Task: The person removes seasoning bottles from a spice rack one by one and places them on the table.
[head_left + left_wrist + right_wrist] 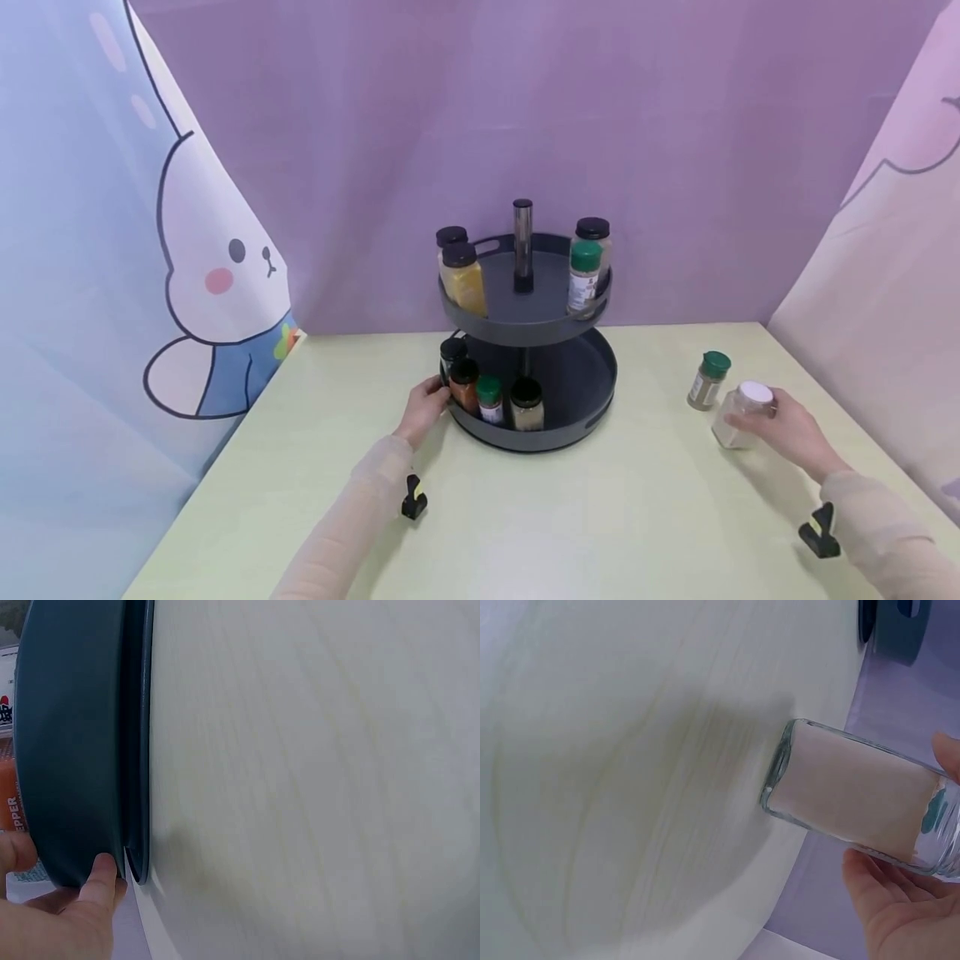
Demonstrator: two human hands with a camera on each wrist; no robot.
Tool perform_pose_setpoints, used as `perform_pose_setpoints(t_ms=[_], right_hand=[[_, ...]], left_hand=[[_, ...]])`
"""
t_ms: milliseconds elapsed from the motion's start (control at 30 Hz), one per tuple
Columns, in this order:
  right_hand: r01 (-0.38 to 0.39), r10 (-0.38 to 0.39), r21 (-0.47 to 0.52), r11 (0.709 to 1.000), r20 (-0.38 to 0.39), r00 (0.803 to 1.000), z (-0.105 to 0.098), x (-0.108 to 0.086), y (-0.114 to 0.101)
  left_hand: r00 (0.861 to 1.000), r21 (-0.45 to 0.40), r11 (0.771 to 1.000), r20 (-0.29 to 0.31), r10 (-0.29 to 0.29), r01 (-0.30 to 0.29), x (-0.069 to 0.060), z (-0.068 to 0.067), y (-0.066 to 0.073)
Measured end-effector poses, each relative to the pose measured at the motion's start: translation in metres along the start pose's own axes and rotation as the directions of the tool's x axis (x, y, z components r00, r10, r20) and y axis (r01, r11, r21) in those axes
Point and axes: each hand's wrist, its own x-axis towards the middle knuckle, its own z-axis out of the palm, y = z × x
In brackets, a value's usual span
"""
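On the right, my right hand (798, 433) grips a clear square spice jar (737, 417) with a white lid, filled with pale powder. In the right wrist view the jar's glass base (776, 769) points toward the table, and fingers and thumb lie on opposite sides near its lid end. My left hand (425, 410) holds the left rim of the lower tray of a dark two-tier turntable (577, 433). Seen from the left wrist, a fingertip (105, 866) presses the tray's outer wall beside a jar with an orange label (9, 795).
A green-capped spice bottle (707, 382) stands just left of the held jar. The lower tier carries several jars, among them a green-capped one (490, 402). On the upper tier (517, 333) stand a yellow jar (467, 283) and other bottles. A purple cloth (360, 167) hangs behind.
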Motion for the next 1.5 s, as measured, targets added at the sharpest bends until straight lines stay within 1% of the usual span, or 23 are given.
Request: perform_pose_setpoints(t_ms=[267, 467, 633, 867, 1100, 1333, 1500], right_hand=[[0.023, -0.022, 0.014, 1.0, -0.025, 0.999, -0.005, 0.003, -0.005], [0.101, -0.1, 0.005, 0.995, -0.08, 0.992, -0.012, 0.006, -0.015], [0.136, -0.134, 0.023, 0.99, -0.073, 0.988, -0.021, 0.008, -0.029], [0.177, -0.174, 0.033, 0.984, -0.095, 0.98, -0.029, 0.006, -0.052], [0.191, -0.189, 0.044, 0.981, -0.056, 0.98, -0.023, 0.002, -0.071], [0.24, -0.238, 0.072, 0.968, -0.041, 0.97, -0.012, 0.001, -0.085], [0.252, -0.25, 0.083, 0.964, -0.035, 0.968, -0.006, 0.001, -0.094]], left_hand=[[1.0, 0.0, 1.0, 0.001, -0.004, 0.004, 0.002, -0.002, 0.002], [1.0, 0.01, 1.0, -0.004, -0.002, 0.002, 0.001, -0.001, 0.002], [1.0, 0.0, 1.0, 0.0, -0.008, 0.008, 0.001, 0.0, 0.001], [1.0, -0.005, 1.0, 0.004, -0.007, 0.007, -0.001, 0.001, 0.003], [1.0, -0.013, 1.0, 0.008, -0.002, 0.002, 0.0, 0.0, 0.002], [1.0, -0.023, 1.0, 0.007, -0.001, 0.001, 0.0, 0.0, 0.001], [1.0, -0.016, 1.0, 0.004, -0.003, 0.003, 0.0, 0.0, 0.001]])
